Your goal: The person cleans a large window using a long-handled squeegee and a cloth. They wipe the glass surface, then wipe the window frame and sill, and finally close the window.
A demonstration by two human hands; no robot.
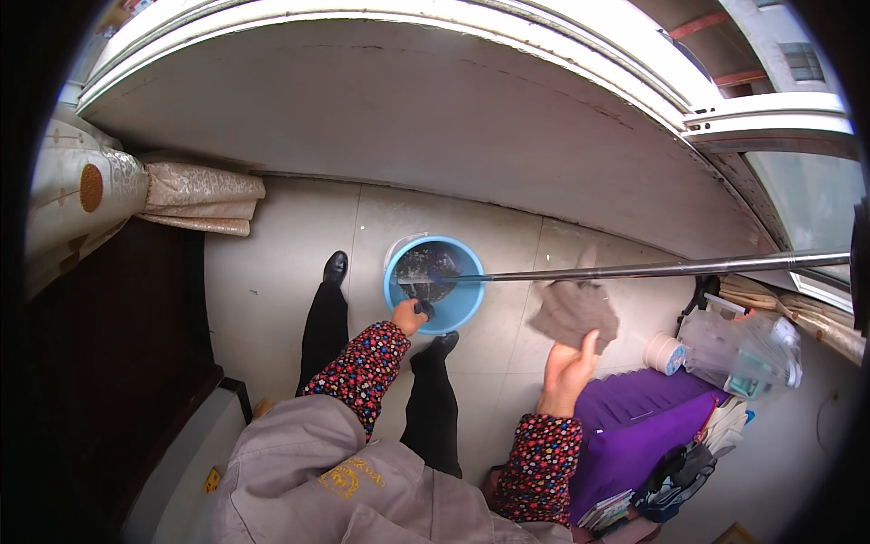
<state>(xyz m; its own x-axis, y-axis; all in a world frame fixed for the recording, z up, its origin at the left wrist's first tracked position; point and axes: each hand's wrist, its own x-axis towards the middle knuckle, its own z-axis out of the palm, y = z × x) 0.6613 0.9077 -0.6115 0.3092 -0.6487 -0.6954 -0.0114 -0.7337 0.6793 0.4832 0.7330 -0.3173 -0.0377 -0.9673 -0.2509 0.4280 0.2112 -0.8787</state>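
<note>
A light blue plastic bucket [461, 314] stands on the floor between and ahead of the feet, with dark, foamy water in it. At its near rim, my left hand [409, 317] grips a small dark item [425, 310], perhaps a cloth; its exact kind is unclear. Lying across from the right, a metal pole [652, 269] reaches into the bucket, where its blue and pale head [435, 276] is partly visible. To the right of the bucket, my right hand [569, 374] holds a grey-brown cloth [574, 316], blurred, just below the pole in the picture.
A low wall [408, 109] under the window runs along the far side. Gathered curtains [204, 194] hang at left, beside dark furniture [102, 367]. At right are a purple-covered piece of furniture [639, 428], a plastic bag [741, 353], a round box [664, 353] and a dark bag [680, 469].
</note>
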